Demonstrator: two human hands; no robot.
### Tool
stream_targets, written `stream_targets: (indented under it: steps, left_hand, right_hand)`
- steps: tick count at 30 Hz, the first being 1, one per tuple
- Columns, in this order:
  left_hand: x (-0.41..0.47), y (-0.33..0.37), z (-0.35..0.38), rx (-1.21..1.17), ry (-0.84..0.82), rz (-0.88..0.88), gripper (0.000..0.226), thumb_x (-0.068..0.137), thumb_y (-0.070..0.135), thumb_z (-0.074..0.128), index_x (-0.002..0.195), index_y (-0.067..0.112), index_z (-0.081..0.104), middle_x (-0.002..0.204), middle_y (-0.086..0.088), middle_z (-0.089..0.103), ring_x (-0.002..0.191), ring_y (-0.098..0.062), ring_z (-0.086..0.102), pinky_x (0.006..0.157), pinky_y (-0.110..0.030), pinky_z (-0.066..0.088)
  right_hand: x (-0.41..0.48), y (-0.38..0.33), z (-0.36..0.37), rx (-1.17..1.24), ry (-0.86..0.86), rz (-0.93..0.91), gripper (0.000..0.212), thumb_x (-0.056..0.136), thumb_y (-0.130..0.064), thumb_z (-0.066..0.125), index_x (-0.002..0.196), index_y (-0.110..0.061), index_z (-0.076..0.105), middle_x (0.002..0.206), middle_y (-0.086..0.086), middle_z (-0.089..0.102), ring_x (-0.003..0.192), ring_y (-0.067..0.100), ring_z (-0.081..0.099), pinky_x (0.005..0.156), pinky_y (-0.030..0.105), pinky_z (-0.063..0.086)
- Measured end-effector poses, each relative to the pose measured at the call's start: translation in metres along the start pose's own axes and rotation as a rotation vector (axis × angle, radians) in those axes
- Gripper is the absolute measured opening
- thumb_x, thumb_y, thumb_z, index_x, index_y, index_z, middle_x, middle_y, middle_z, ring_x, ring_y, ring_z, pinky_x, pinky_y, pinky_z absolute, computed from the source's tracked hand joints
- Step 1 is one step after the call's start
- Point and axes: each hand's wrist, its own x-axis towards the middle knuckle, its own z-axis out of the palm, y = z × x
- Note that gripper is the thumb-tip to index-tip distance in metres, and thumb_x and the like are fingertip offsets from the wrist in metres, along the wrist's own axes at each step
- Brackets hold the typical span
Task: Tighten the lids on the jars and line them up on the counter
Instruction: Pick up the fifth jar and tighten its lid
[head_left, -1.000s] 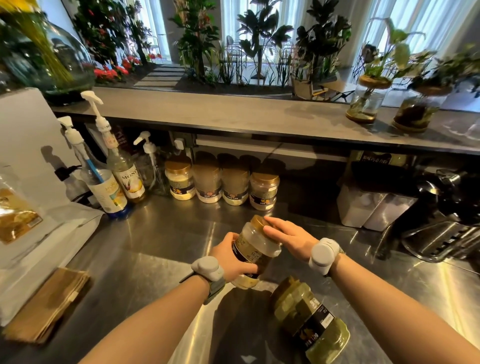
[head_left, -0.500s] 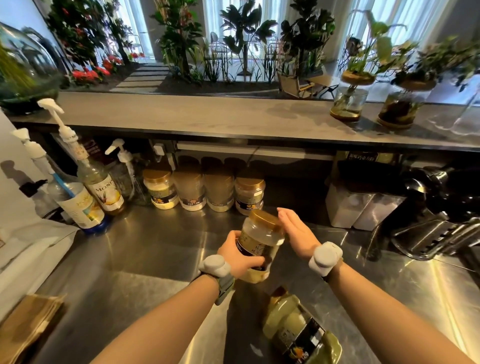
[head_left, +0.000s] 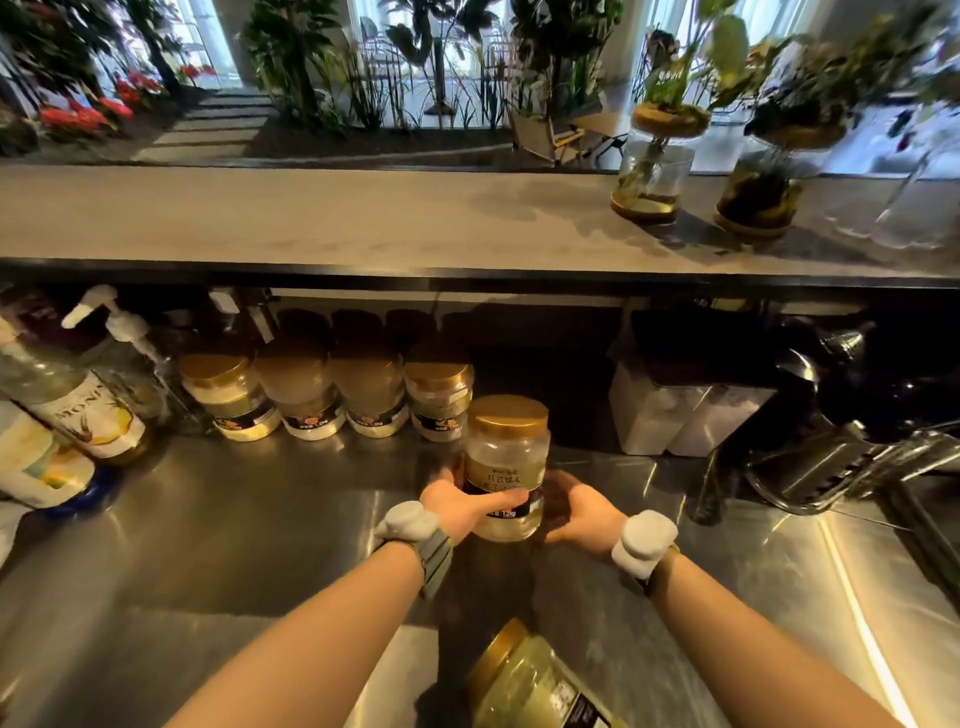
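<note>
- Closest: a jar of greenish stuff (head_left: 530, 686) lying on its side on the steel counter (head_left: 234, 545).
- Past that, the left hand (head_left: 457, 506) grips the upright jar (head_left: 506, 467), thumb wrapped across its label. The right hand (head_left: 582, 512) cups the other side, fingers hidden behind it. The gold lid (head_left: 508, 415) is on.
- Just behind: four jars (head_left: 332, 400) in a row, with pump bottles (head_left: 88, 410) to their left.

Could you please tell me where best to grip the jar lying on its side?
Probably round its broad body, from above: the lying jar rests on its side on the steel counter, gold lid pointing away to the left, so the curved wall faces up.
</note>
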Motion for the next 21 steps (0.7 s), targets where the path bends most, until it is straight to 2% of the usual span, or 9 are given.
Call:
stream_targets:
  steps: [3,5,7,9,12,14,18,21]
  left_hand:
    - [0.013,0.005,0.006,-0.003,-0.022,-0.022,0.133,0.035,0.068,0.084,0.146,0.018,0.029,0.141,-0.001,0.049,0.129,-0.024,0.047,0.107,-0.040,0.042]
    - [0.020,0.006,0.008,-0.007,-0.032,-0.032,0.128,0.038,0.060,0.088,0.144,0.017,0.032,0.141,-0.001,0.046,0.131,-0.024,0.045,0.109,-0.038,0.039]
    - [0.029,0.007,0.012,-0.006,-0.022,-0.017,0.119,0.043,0.051,0.090,0.142,0.016,0.035,0.141,-0.002,0.047,0.132,-0.024,0.044,0.108,-0.035,0.038]
    - [0.037,0.008,0.015,0.014,0.018,-0.004,0.116,0.045,0.049,0.090,0.142,0.017,0.036,0.141,-0.003,0.048,0.132,-0.025,0.045,0.109,-0.037,0.039]
    - [0.043,0.008,0.016,-0.006,0.064,0.032,0.103,0.058,0.033,0.090,0.143,0.016,0.034,0.140,-0.003,0.048,0.133,-0.026,0.044,0.108,-0.036,0.038]
    - [0.048,0.006,0.015,-0.038,0.036,0.061,0.104,0.057,0.027,0.091,0.143,0.021,0.033,0.141,-0.002,0.049,0.133,-0.024,0.044,0.110,-0.039,0.039]
    - [0.054,0.003,0.016,-0.064,0.036,0.089,0.107,0.055,0.027,0.092,0.144,0.025,0.033,0.141,0.001,0.048,0.133,-0.023,0.044,0.109,-0.042,0.040]
    - [0.058,0.000,0.017,-0.073,0.027,0.058,0.112,0.053,0.029,0.092,0.146,0.024,0.030,0.144,0.001,0.045,0.134,-0.022,0.042,0.111,-0.043,0.038]
  right_hand:
    - [0.007,0.003,0.002,0.067,0.079,0.009,0.084,0.062,-0.021,0.080,0.136,-0.022,0.040,0.123,-0.003,0.059,0.111,0.019,0.061,0.093,0.037,0.054]
    - [0.012,0.000,0.005,0.098,0.170,0.027,0.078,0.064,-0.027,0.079,0.133,-0.027,0.042,0.124,-0.002,0.060,0.111,0.020,0.061,0.095,0.042,0.053]
    - [0.022,-0.004,0.007,0.069,0.257,0.042,0.074,0.068,-0.026,0.080,0.133,-0.024,0.042,0.126,0.001,0.060,0.116,0.024,0.058,0.099,0.044,0.049]
    - [0.032,-0.005,0.010,0.058,0.315,0.050,0.072,0.073,-0.024,0.080,0.133,-0.021,0.041,0.128,0.003,0.059,0.118,0.025,0.057,0.098,0.038,0.049]
    - [0.038,-0.007,0.013,0.059,0.325,0.025,0.074,0.075,-0.024,0.079,0.136,-0.019,0.038,0.130,0.003,0.058,0.118,0.024,0.058,0.092,0.029,0.047]
    - [0.042,-0.005,0.013,0.048,0.335,0.011,0.074,0.077,-0.024,0.077,0.138,-0.019,0.036,0.132,0.003,0.057,0.119,0.025,0.058,0.090,0.027,0.046]
    - [0.047,-0.002,0.014,0.059,0.342,0.016,0.074,0.078,-0.025,0.076,0.139,-0.022,0.034,0.133,0.003,0.058,0.120,0.025,0.058,0.095,0.032,0.047]
    - [0.047,-0.001,0.014,0.072,0.371,0.015,0.084,0.066,-0.037,0.080,0.137,-0.026,0.037,0.130,0.001,0.059,0.118,0.023,0.058,0.097,0.035,0.050]
